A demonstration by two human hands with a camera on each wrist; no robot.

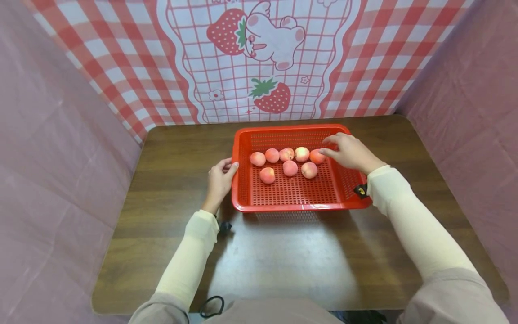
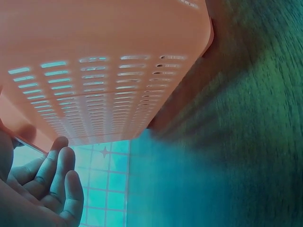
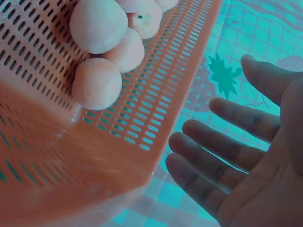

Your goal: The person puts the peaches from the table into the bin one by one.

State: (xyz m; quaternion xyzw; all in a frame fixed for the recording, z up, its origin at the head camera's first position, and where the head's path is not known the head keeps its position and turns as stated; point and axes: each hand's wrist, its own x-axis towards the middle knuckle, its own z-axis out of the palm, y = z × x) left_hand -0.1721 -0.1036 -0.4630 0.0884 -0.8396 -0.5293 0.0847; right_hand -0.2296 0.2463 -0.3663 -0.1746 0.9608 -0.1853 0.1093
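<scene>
A red plastic basket (image 1: pixel 299 208) with slotted walls stands on the table, several pink-and-yellow peaches (image 1: pixel 289 168) lying loose on its bottom. At the basket's left rim, my left hand (image 1: pixel 220 182) grips the edge, the thumb over the rim and the fingers outside it. The left wrist view shows these fingers (image 2: pixel 66 175) bent close beneath the rim. Over the basket's right side hovers my right hand (image 1: pixel 351 152), its fingers spread and holding nothing. Nearest to it is the rightmost peach (image 1: pixel 317 156). In the right wrist view the palm and extended fingers (image 3: pixel 222 146) are apart from the peaches.
The wooden table (image 1: pixel 170 180) extends around the basket. A red-checked strawberry cloth (image 1: pixel 133 58) hangs behind it, with pink curtains (image 1: pixel 48 157) at both sides. A black cord loop (image 1: pixel 212 307) lies at the table's front edge.
</scene>
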